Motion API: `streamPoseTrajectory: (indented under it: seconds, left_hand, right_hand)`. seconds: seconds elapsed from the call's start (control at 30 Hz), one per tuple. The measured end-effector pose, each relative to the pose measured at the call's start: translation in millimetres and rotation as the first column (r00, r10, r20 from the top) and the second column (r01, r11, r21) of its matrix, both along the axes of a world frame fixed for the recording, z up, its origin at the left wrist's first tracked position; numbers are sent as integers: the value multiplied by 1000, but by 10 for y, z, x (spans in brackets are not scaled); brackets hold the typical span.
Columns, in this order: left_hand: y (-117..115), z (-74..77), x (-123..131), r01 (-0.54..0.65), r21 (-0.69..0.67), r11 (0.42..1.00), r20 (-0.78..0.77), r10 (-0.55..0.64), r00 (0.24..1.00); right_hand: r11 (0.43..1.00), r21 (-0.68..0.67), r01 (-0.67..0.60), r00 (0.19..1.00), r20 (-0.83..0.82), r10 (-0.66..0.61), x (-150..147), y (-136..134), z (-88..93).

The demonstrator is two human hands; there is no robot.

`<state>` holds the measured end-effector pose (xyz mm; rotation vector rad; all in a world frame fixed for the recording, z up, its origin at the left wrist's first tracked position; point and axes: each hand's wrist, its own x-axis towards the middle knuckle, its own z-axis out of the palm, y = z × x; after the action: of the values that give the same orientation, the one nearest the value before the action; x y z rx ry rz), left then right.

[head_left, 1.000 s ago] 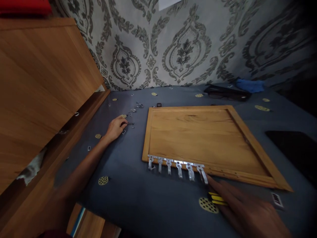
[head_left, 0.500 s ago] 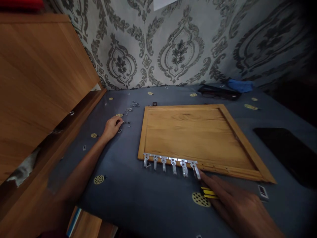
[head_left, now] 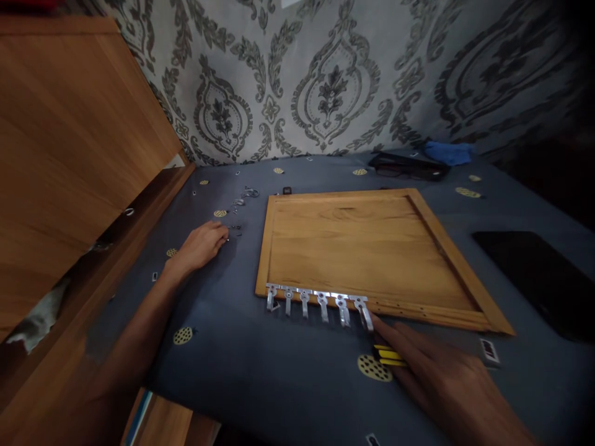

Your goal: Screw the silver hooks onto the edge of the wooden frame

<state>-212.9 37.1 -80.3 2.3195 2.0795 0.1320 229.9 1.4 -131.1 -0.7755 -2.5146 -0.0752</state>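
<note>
My left hand is closed, fingertips pinched together with a tiny shiny screw at them. Just beyond the fingertips lie several small screws on the cloth. My right hand is wrapped round a screwdriver with a yellow-and-black handle; its tip is hidden. The right fingertips reach the end metal hook in a row of several. These hooks line the near edge of a framed wooden board, which lies flat.
Loose metal hooks lie behind the left hand. Eyeglasses and a blue cloth sit at the back. A dark phone lies at right. A wooden cabinet borders the left side of the grey patterned cloth.
My left hand has drawn slightly back from the small screws and turned, its back now more toward me. My right hand stays by the end hook with the screwdriver. The view has shifted slightly.
</note>
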Motion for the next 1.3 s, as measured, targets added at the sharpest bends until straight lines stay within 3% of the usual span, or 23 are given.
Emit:
streamPoseTrajectory:
  seconds: [0.27,0.53,0.7,0.9,1.17,1.3]
  left_hand:
    - [-43,106,-40,-46,-45,998,-58,43,997]
    - [-9,47,62,-7,-76,997,-104,-1,995]
    - [-5,105,106,-31,-107,994,-130,17,991]
    - [-4,203,194,-55,-140,989,-180,29,983]
    - [-12,254,204,-87,-58,994,-128,79,989]
    - [-46,324,234,-61,41,997,-31,63,998]
  right_hand:
    - [1000,28,-8,1000,-5,8,18,2,-52]
    - [1000,-18,11,1000,3,-11,24,-6,-64]
    - [991,-125,55,995,84,-45,22,-40,-19]
    - [990,-121,74,992,107,-61,-17,-51,54]
    - [980,-178,88,987,149,-61,-18,-59,56]
    - [987,-135,81,989,131,-63,-27,-52,67]
